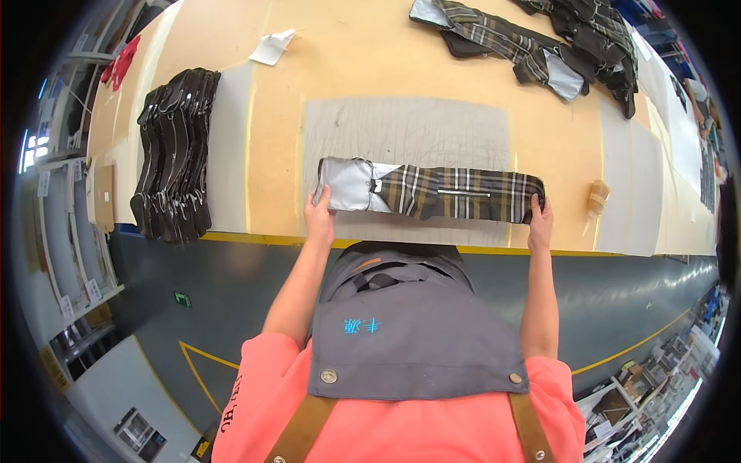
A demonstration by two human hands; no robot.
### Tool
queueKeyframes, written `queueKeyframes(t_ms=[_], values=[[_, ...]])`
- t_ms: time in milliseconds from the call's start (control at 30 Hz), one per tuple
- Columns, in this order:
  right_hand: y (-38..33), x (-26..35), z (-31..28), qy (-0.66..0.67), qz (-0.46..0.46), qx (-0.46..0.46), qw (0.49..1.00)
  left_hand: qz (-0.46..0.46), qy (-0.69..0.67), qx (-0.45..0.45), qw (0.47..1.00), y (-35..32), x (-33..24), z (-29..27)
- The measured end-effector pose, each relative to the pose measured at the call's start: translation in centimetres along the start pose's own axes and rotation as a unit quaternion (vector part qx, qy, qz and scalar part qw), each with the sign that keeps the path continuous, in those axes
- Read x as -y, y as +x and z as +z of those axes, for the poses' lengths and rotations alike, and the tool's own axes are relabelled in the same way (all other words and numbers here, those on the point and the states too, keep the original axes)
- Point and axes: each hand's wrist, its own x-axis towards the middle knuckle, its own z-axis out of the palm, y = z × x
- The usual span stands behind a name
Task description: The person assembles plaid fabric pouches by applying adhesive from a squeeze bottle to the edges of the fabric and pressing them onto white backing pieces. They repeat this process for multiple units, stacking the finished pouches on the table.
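Observation:
A long folded plaid garment [455,195] with a grey lining end [347,184] lies flat across a grey mat [409,131] on the tan worktable [278,147]. My left hand [319,217] grips its grey left end. My right hand [539,222] holds its plaid right end. Both hands sit near the table's front edge.
A stack of black hangers [174,154] lies at the table's left. A pile of plaid garments [540,38] sits at the far right, a white paper scrap [272,48] at the back. A small brush [596,197] lies right of the garment. Shelving stands beyond the grey floor.

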Motion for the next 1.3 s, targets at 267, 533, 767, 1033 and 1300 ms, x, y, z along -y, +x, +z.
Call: queueKeyframes(t_ms=[267,533,767,1033,1300], values=[[0.2,-2.1,-0.3,-0.356,-0.132,-0.157,0.912,0.338,0.498,-0.143,0.786,-4.0,0.7,-0.2],[-0.3,-3.0,1.7,-0.51,-0.177,-0.079,0.838,0.426,0.597,0.192,0.652,-8.5,4.4,10.9],[0.6,-3.6,0.3,-0.505,-0.147,-0.007,0.85,0.426,0.564,0.216,0.674,-5.7,6.5,8.8],[-1.6,-1.6,1.2,-0.241,-0.087,-0.024,0.966,-0.008,0.048,-0.019,0.999,-3.5,4.0,2.2],[0.7,-1.1,0.1,0.168,0.16,-0.112,0.966,-0.082,-0.05,-0.014,0.995,-3.5,-0.4,3.5]])
